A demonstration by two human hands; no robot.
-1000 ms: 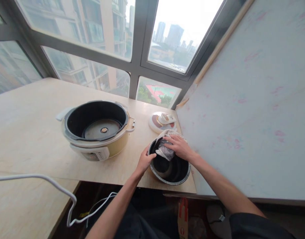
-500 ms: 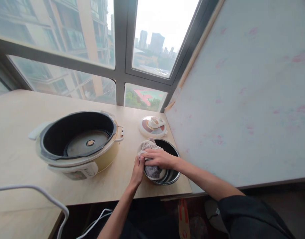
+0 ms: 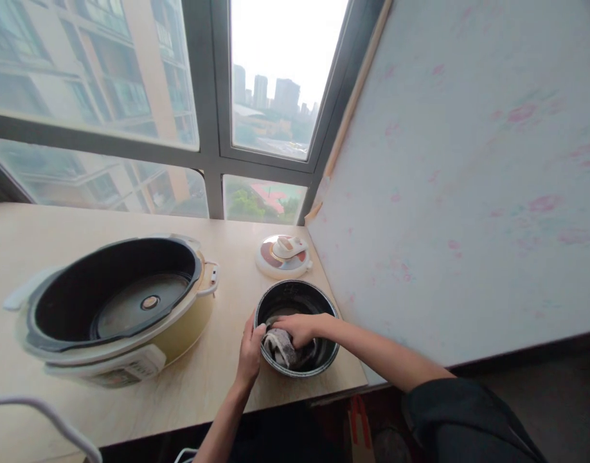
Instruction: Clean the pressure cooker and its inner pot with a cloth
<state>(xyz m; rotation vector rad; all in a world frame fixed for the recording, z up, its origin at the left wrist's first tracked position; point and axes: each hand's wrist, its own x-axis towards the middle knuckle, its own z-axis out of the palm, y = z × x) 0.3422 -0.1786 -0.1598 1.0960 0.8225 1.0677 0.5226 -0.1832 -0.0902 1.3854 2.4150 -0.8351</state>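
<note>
A dark round inner pot (image 3: pixel 302 292) with a shiny rim stands on the wooden tabletop. My left hand (image 3: pixel 250 350) grips the pot's left rim, thumb at the edge and fingers along the outer wall. Inside the pot, my right hand (image 3: pixel 299 329) is closed on a grey and white cloth (image 3: pixel 281 347), pressing it toward the pot's inner surface. Part of the cloth and the fingertips are hidden within the pot. Just behind the pot lies a white and brown cooker lid (image 3: pixel 284 254) with a handle on top.
The electric pressure cooker body (image 3: pixel 184 334), its black inside open, stands on the left of the table (image 3: pixel 237 257). A white cable (image 3: pixel 49 411) crosses the lower left. Windows rise behind, and a flower-patterned wall (image 3: pixel 444 212) borders the right side.
My right hand has gone down from the pot's left rim into the pot with the cloth. My left hand has moved from the cloth to the pot's outer side. The view has shifted right.
</note>
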